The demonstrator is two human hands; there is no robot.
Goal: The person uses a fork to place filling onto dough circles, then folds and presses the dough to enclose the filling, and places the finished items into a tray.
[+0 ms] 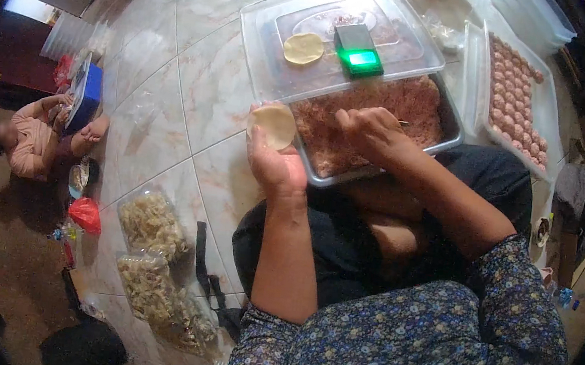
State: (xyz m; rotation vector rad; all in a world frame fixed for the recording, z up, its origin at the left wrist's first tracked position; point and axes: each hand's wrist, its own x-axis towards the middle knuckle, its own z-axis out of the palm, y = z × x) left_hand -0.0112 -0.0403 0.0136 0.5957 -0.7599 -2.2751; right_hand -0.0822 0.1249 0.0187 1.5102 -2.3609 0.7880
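Note:
On the palm and fingers of my left hand lies a round, pale dough wrapper, my thumb resting on its edge. My right hand is closed over a metal pan of reddish-brown minced filling. A thin tool shows beside its fingers; most of it is hidden. Behind, a clear plastic lid partly overlaps the pan. It bears a second dough wrapper and a small digital scale with a lit green display.
A plastic tray of rolled meat balls stands at right. Clear packs of pale, flaky food and a black strap lie on the tiled floor at left. Farther left sits another person beside a blue container.

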